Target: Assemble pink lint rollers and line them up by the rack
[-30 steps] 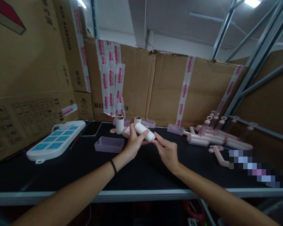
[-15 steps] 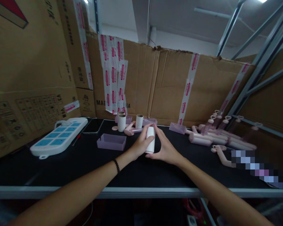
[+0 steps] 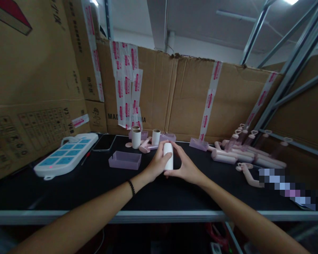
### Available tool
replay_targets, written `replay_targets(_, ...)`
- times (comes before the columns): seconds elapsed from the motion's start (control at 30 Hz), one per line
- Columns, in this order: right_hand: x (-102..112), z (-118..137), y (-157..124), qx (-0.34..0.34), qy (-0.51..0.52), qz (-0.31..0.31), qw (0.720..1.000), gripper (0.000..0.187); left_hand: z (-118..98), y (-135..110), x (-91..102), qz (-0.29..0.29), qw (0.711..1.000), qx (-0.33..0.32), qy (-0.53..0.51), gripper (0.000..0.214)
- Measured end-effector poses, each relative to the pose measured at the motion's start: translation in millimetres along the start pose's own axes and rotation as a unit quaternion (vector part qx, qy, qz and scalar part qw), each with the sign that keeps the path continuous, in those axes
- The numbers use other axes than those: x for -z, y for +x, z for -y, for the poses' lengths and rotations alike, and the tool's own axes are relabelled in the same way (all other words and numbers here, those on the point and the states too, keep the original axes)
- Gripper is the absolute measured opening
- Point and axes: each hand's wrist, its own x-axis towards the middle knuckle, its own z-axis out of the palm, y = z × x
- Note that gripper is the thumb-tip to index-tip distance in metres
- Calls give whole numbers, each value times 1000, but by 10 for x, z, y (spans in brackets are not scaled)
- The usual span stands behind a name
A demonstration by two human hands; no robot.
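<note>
- Both hands close round the white roll; the left hand wraps its left side with the thumb across the front; the right hand cups the other side, fingertips at the top; neither holds anything else.
- That roll stands on end on the black table, just right of the lilac tray; a second ago it was held tilted in the air over the same spot; half a second ago it was already upright, and it has barely shifted since.
- Judged from this, the turning is over and the roll is being steadied or pressed down.
- Two cardboard tubes stand behind the tray; pink handles lie well to its right; a power strip lies to its left.
</note>
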Motion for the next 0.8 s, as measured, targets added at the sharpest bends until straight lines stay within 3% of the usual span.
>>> replay_targets(0.17, -58, -54, 2, 18, -32, 1, 999, 125, -82, -27, -71, -35, 997, 45, -60, 45)
replay_targets(0.3, -45, -26, 32, 23, -97, 5, 995, 135, -155, -50, -105, -22, 991, 92, -91, 43)
replay_targets(0.53, -28, 44, 14, 14, -114, -36, 993, 121, -184, -74, -83, -14, 992, 93, -84, 45)
replay_targets(0.7, -68, 91, -10, -2, -106, -9, 994, 121, -174, -66, -112, 1, 984, 151, -98, 49)
replay_targets(0.8, -4, 186, -78, -30, -151, -5, 988, 112, -152, -28, -95, -35, 985, 134, -107, 45)
